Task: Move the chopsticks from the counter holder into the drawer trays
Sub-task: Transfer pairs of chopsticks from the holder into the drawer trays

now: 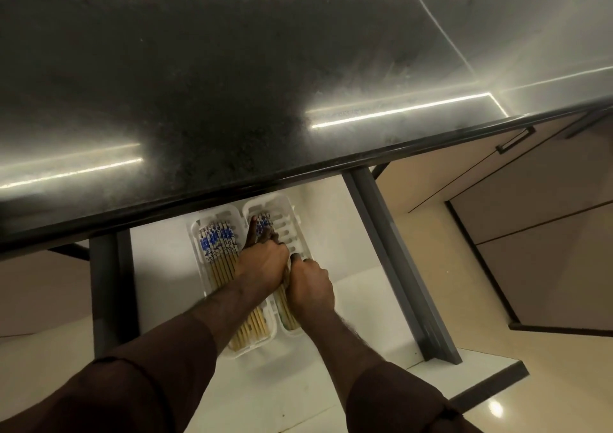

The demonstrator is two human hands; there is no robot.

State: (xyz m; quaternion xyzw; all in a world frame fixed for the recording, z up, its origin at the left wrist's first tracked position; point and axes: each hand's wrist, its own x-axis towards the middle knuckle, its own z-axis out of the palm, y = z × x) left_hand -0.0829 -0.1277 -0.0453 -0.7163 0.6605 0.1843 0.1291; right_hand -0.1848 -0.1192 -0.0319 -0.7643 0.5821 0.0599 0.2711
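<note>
- A bundle of chopsticks (263, 225) is gripped by the left hand (262, 263) and the right hand (310, 286), both curled round it, low inside the right tray (295, 220).
- A spill over the right tray's rim could be caused by an uneven release, in this judgement.
- Just left of the right tray, the left tray (195, 230) is already filled with chopsticks.
- Both trays lie in the open drawer (159, 267), beneath the dark surface (232, 84).

Counter edge (232, 180) is overhanging the drawer's (159, 267) back — trays' (285, 210) far ends sitting just under it; dark side rails (391, 260) are walling both flanks, white floor lying bare beside trays.
</note>
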